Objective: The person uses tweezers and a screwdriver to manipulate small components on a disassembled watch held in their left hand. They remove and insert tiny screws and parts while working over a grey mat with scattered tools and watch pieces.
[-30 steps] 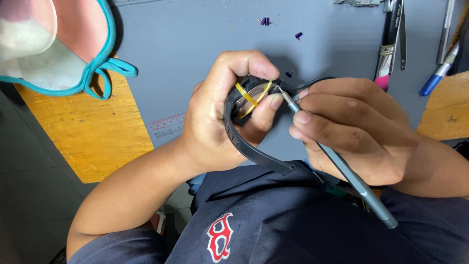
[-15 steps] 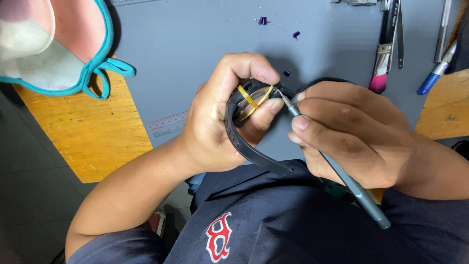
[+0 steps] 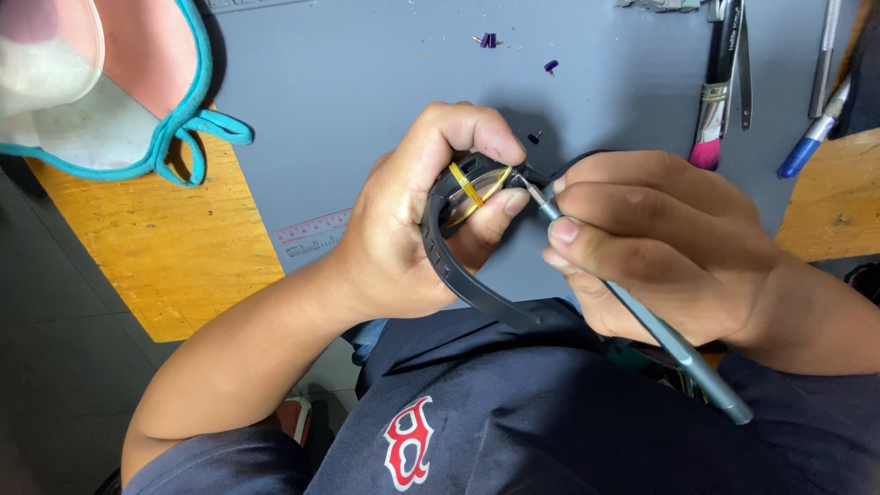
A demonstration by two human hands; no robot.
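The fingers [image 3: 477,137] of the left hand [image 3: 412,229] were clamped around a small round watch case with a dark grey rubber strap [image 3: 467,188], thumb and forefinger pinching it from both sides so that it sat raised above the grey tabletop mat [image 3: 367,82], close to the person's chest. Two thin yellow bands crossed the open face of the case. The fingers [image 3: 587,229] of the right hand [image 3: 678,257] were closed together in a pen-like grip on a slim grey metal precision screwdriver [image 3: 642,321], whose fine tip touched the right edge of the case. The step in hand looked like work on a tiny fastening at the rim of the case; the next move would seem to call for a steady, light twist with the tip kept seated and the case held still. The screwdriver's long axis ran diagonally, tip pointing up and to the left, handle trailing down to the right over the dark navy shirt [image 3: 550,422]. The strap curved away from the case down and to the right toward the lap. On the mat beyond lay small purple screws or pins [image 3: 488,40], a pink-bristled brush with a black handle [image 3: 715,92] and a blue-capped pen [image 3: 807,147], all well apart from the hands. A pink face mask with teal edging [image 3: 137,92] rested at upper left, partly over a yellow wooden surface [image 3: 165,247].
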